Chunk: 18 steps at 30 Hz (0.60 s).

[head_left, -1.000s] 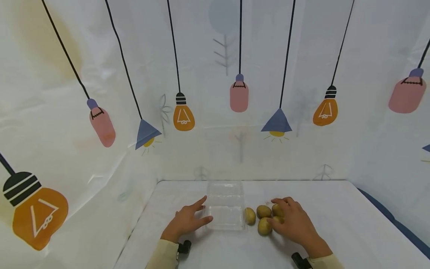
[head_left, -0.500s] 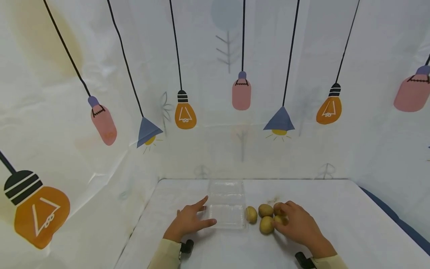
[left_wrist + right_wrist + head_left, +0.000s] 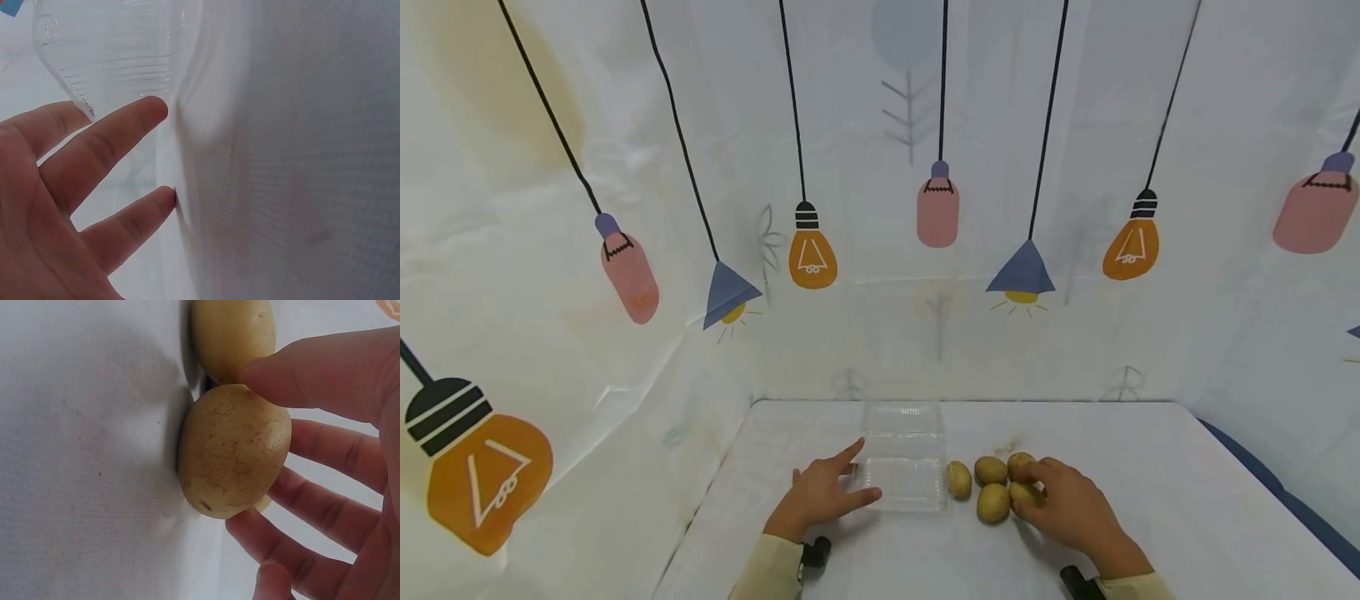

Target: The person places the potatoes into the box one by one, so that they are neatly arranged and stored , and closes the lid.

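Observation:
A clear plastic clamshell box [image 3: 904, 485] lies with its lid raised behind it. My left hand [image 3: 822, 498] is at its left side, fingers spread; in the left wrist view the fingers [image 3: 103, 153] are by the box's clear wall [image 3: 119, 56]. Several potatoes lie right of the box, one potato [image 3: 958, 481] closest to it. My right hand [image 3: 1071, 508] holds the near right potato [image 3: 234, 453], thumb on top and fingers curled behind it. Another potato [image 3: 232, 334] sits against it, near the thumb tip. The held potato rests on or just above the table; I cannot tell which.
A white-covered table [image 3: 925, 558] runs back to a white curtain [image 3: 865, 342] printed with hanging lamps. Other potatoes, a front potato [image 3: 993, 503], a middle potato [image 3: 990, 470] and a back potato [image 3: 1019, 462], cluster left of my right hand. A brownish smudge [image 3: 1009, 447] marks the tabletop behind them.
My right hand has drawn back and lower from over the back potato, which shows more now, and its fingers have closed round the near right potato. The left hand stays by the box.

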Available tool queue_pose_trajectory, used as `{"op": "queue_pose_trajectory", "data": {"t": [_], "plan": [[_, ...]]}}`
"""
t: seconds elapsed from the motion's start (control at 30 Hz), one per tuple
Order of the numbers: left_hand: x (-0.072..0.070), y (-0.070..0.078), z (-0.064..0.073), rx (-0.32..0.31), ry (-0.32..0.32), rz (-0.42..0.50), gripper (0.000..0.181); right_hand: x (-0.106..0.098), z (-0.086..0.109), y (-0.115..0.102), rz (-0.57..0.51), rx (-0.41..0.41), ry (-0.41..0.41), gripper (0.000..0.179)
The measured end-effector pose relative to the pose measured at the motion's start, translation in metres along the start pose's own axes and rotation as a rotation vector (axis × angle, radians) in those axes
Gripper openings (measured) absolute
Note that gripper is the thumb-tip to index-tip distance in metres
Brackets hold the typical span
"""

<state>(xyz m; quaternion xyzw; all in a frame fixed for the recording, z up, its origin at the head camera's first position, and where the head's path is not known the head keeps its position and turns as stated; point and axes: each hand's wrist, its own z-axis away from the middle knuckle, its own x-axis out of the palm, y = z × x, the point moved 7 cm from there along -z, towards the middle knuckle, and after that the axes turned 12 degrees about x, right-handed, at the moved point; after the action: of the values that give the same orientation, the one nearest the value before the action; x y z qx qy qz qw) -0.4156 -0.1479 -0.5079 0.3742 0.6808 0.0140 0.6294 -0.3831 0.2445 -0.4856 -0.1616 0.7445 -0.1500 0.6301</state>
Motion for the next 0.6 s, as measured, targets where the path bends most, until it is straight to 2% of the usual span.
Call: {"op": "queue_pose_trajectory", "data": {"t": [0.2,0.37,0.6], "plan": [[0.0,0.0006,-0.0003,0.002,0.007,0.003,0.095,-0.0018,-0.0011,0.0008,-0.018,0.0,0.007,0.034],[-0.0003,0.001,-0.0006,-0.005,0.009,0.006,0.096,-0.0032,-0.0017,0.0008,-0.037,0.006,0.005,0.025],[-0.0014,0.0028,0.0002,-0.01,0.006,0.008,0.097,-0.0034,-0.0034,0.0032,-0.066,0.037,-0.026,0.021]]}}
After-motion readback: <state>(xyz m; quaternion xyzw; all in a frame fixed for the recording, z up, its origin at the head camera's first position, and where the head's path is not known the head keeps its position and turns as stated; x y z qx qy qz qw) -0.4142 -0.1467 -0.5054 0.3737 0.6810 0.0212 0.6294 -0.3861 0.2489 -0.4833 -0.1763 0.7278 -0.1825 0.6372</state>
